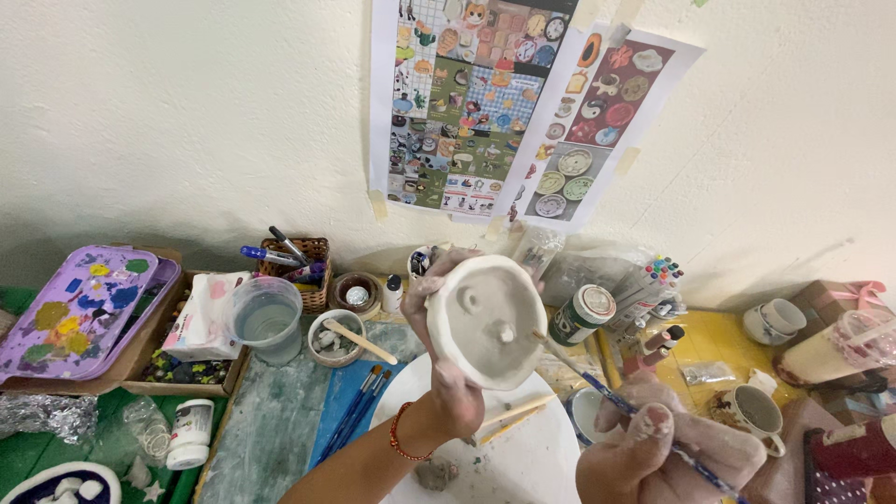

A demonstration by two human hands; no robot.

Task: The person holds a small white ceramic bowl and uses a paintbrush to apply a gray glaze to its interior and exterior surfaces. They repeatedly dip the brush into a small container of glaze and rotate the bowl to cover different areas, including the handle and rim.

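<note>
we see two hands at work. the left hand [448, 373], with one red bracelet [399, 431] on its wrist, is wrapped around one unfired white clay dish [485, 317], lifted above the round white board [532, 457] and tilted so its inside faces us; two small clay bumps stand inside it. the right hand [653, 448], smeared with clay, is closed around one thin blue-handled brush [607, 397], whose tip touches the dish's right rim.

on the board lie two wooden sticks [511, 413] and one lump of clay [431, 474]. left of the board, three blue brushes [355, 406] lie side by side on a blue sheet. behind them stand one clear plastic cup of water [266, 317], one small bowl [336, 338] with a wooden stick in it, and one wicker basket [310, 266] holding markers. one purple palette [79, 303], spotted with paint, lies at the far left, and one white jar [189, 434] stands below it. just right of the dish stands one paint jar with a white lid [581, 315]. farther right we count two white mugs [761, 373]: one near the right hand, one by the wall. two printed sheets of pictures [504, 103] are taped to the wall.
</note>
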